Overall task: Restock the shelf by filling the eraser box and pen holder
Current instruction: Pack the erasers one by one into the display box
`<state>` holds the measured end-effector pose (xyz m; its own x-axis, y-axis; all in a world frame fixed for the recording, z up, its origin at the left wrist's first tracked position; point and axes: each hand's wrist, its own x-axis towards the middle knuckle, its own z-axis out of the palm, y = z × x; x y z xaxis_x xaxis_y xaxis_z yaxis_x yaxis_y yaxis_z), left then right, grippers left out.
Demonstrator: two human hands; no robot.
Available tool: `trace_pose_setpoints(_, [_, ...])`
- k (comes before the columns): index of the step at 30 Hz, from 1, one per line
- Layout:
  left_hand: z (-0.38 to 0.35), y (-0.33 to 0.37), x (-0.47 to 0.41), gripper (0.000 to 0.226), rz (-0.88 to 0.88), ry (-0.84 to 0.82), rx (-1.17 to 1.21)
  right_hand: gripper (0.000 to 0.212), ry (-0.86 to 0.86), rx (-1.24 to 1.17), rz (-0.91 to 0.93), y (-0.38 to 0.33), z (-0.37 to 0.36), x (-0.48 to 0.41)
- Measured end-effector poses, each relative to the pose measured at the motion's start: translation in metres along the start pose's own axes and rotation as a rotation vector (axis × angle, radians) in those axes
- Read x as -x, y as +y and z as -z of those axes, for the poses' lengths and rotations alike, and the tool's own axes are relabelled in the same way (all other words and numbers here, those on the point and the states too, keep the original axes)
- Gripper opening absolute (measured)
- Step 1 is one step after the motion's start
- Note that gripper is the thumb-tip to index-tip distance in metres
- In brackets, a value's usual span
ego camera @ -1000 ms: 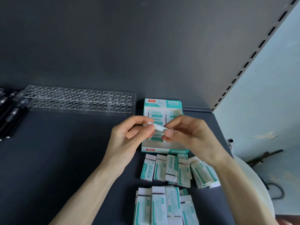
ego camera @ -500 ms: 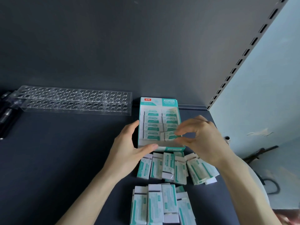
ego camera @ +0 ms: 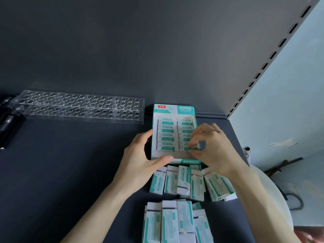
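From where I stand, the change is plain: a second ago both hands held one small white-and-teal wrapped eraser (ego camera: 188, 146) up in the air over the teal-and-white cardboard eraser box (ego camera: 173, 109). Now that eraser lies inside the box, in its front right corner, level with the rows behind it.

The right hand (ego camera: 215, 149) is bent over that corner, thumb and forefinger pinching the eraser as they seat it. The left hand (ego camera: 140, 160) has dropped to the box's front left corner, and grips it there with the thumb along the front lip and the fingers up the left wall.

The top layer now looks filled two across, so I judge the box is close to full, or ready for another layer. Loose wrapped erasers (ego camera: 182, 181) lie just in front of the box, with a second batch (ego camera: 175, 223) nearer the person.

The clear acrylic pen holder (ego camera: 78, 107), left of the box against the back panel, has every hole unfilled. Black pens (ego camera: 7, 123) lie beyond its far end, so that half of the job is not yet begun.
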<state>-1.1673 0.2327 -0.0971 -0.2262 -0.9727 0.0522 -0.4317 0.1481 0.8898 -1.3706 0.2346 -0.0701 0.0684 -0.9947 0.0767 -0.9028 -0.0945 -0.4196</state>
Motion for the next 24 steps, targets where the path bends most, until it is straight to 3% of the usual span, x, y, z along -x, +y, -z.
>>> trace_pose_setpoints(7, [0.001,0.002,-0.001,0.078,0.019,0.001,-0.027,0.006,0.026,0.032,0.022,0.001,0.0,-0.001])
trace_pose_setpoints(11, [0.002,0.006,0.001,0.081,0.016,0.009,-0.078,0.015,0.085,-0.163,0.002,0.003,0.006,0.013])
trace_pose_setpoints(16, [0.002,0.021,0.018,0.055,-0.228,0.075,-0.206,0.023,0.217,-0.325,-0.044,0.005,0.017,0.056])
trace_pose_setpoints(20, [0.005,0.031,0.047,0.038,-0.244,-0.155,-0.158,0.027,0.202,-0.237,-0.109,0.007,0.013,0.089])
trace_pose_setpoints(24, [0.014,0.023,0.065,0.059,-0.152,-0.38,-0.22,0.049,0.15,-0.108,-0.101,0.009,0.004,0.103])
